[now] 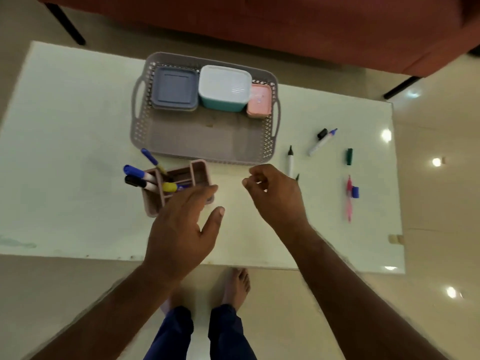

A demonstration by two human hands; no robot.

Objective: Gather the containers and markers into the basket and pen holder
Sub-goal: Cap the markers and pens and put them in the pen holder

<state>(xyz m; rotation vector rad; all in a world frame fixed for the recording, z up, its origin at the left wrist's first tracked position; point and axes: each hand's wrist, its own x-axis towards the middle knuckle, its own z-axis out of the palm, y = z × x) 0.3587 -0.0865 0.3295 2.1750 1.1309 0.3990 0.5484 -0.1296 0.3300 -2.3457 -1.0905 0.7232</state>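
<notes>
Three lidded containers (211, 90) in grey basket (202, 141), markers in pink pen holder (179, 185), both hands hovering empty

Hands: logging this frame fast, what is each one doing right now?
Left hand: open, fingers straight, over the pen holder, holding nothing.
Right hand: fingers loosely curled, holding nothing visible.

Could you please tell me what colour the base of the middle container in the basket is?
Teal, under a white lid; the middle container shows best in the head view.
</notes>
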